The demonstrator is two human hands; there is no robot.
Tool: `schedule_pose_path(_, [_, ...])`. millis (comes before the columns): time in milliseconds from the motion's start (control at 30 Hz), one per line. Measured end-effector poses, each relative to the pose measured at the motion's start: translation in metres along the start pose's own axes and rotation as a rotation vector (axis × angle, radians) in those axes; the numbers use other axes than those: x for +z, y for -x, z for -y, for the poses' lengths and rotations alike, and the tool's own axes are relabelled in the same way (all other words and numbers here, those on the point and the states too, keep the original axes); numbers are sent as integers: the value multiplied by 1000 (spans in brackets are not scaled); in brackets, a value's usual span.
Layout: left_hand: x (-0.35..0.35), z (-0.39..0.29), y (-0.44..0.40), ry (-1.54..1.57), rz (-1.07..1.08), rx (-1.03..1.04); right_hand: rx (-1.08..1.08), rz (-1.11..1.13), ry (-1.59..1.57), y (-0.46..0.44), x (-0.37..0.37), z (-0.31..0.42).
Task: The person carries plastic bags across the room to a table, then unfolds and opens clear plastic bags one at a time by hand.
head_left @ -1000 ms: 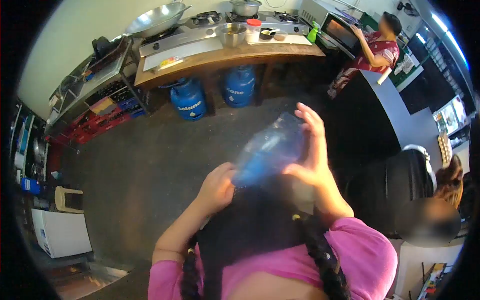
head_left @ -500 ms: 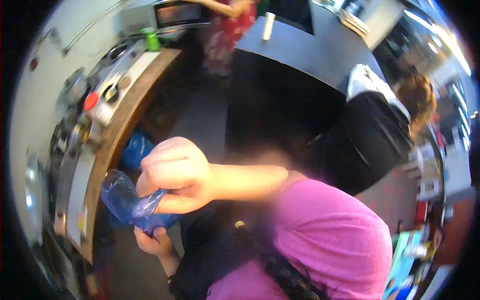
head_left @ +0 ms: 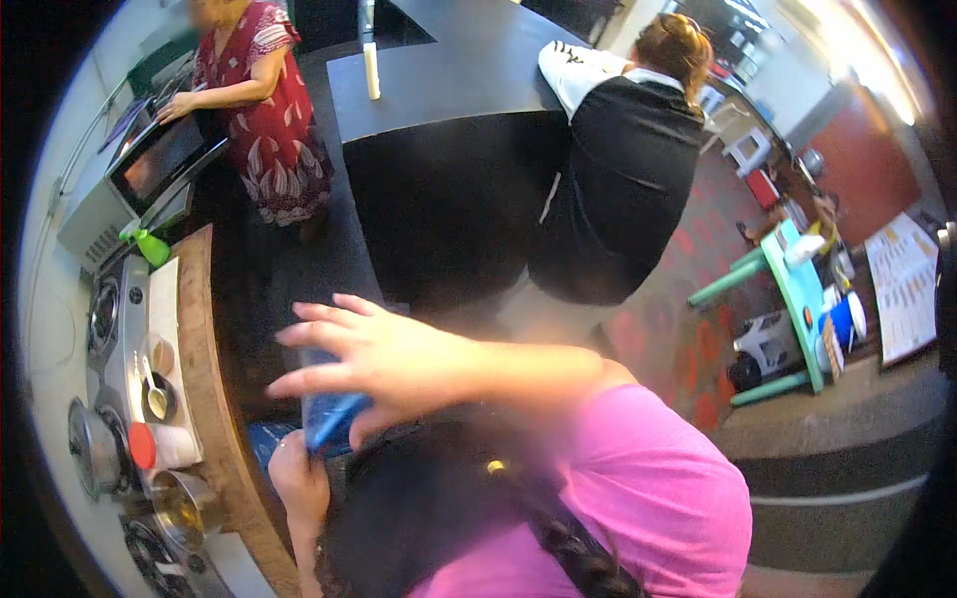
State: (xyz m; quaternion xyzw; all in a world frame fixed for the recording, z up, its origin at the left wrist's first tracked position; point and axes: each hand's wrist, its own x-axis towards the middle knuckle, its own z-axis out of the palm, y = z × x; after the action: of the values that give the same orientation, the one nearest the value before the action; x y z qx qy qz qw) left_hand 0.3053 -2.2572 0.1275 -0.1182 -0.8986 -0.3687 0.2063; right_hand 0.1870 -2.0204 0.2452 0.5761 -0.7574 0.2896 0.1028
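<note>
My right hand [head_left: 374, 364] is stretched across the front of my body, its fingers spread and nothing gripped in them. Just behind and below it is a blue plastic bag [head_left: 334, 417], partly hidden by the palm. Lower on the left, my left hand [head_left: 299, 466] is closed on the bag's lower end; its fingertips are mostly hidden. More blue plastic [head_left: 267, 439] shows beside that hand, close to the edge of the wooden counter [head_left: 214, 369].
Along the left counter are a red-lidded jar [head_left: 164, 446], a pot [head_left: 92, 448], a metal bowl [head_left: 184, 506] and a green bottle [head_left: 150, 246]. One person [head_left: 269, 110] stands by an oven [head_left: 164, 164]; another [head_left: 638, 179] leans on a dark table [head_left: 469, 75]. A green stool [head_left: 793, 289] lies right.
My right hand has opened from a closed grip on the blue bag and its fingers have spread. The view has swung, bringing more of the right side and the oven into sight.
</note>
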Motion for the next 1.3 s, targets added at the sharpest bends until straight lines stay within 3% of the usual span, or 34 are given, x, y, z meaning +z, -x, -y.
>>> schedule_pose_path(33, [-10, 5, -6, 1, 60, 79, 117, 54, -136, 0, 15, -7])
schedule_pose_path(133, [-29, 19, -16, 22, 146, 198, 156, -146, -143, 4, 29, -2])
schedule_pose_path(333, [-10, 97, 0, 202, 214, 24, 206, -270, 231, -14, -3, 38])
schedule_pose_path(367, [4, 121, 6, 150, 169, 100, 255, -370, 265, -18, -17, 50])
schedule_pose_path(400, [7, 136, 12, 122, 251, -16, 217, -525, 380, -16, -23, 54])
schedule_pose_path(433, [7, 148, 16, 116, 258, -84, 351, -495, 383, -19, -42, 70])
schedule_pose_path(500, [-6, 162, 9, 159, 204, -218, 370, -426, 439, -29, -46, 79])
schedule_pose_path(533, [-17, 160, 2, 221, 156, -282, 389, -305, 395, -34, -40, 77])
schedule_pose_path(600, [-59, 131, -35, 160, -1, -40, 400, -190, 316, -48, -7, 70])
schedule_pose_path(700, [-93, 87, -83, 251, 175, 239, 464, 15, 231, -60, 42, 68])
schedule_pose_path(800, [-55, 55, -95, 532, 334, 387, 332, 106, 170, -69, 68, 65])
schedule_pose_path(867, [-15, 62, -75, 642, 625, 282, 320, 95, 145, -65, 72, 67])
schedule_pose_path(900, [-6, 61, -66, 467, 691, 312, 310, 85, 131, -59, 71, 72])
schedule_pose_path(933, [0, 59, -57, 483, 740, 333, 333, 2, 123, -52, 62, 75])
schedule_pose_path(1000, [14, 54, -34, 510, 574, 297, 419, -148, 88, -26, 40, 85])
schedule_pose_path(1067, [38, 63, -9, 474, 507, 363, 358, -435, 63, 8, 19, 92])
schedule_pose_path(1133, [44, 59, 14, 449, 558, 324, 407, -607, 127, 38, -3, 117])
schedule_pose_path(1233, [43, 28, 41, 468, 490, 277, 537, -666, 236, 85, -9, 150])
schedule_pose_path(1300, [47, 1, 51, 489, 551, 299, 602, -521, 190, 114, -4, 160])
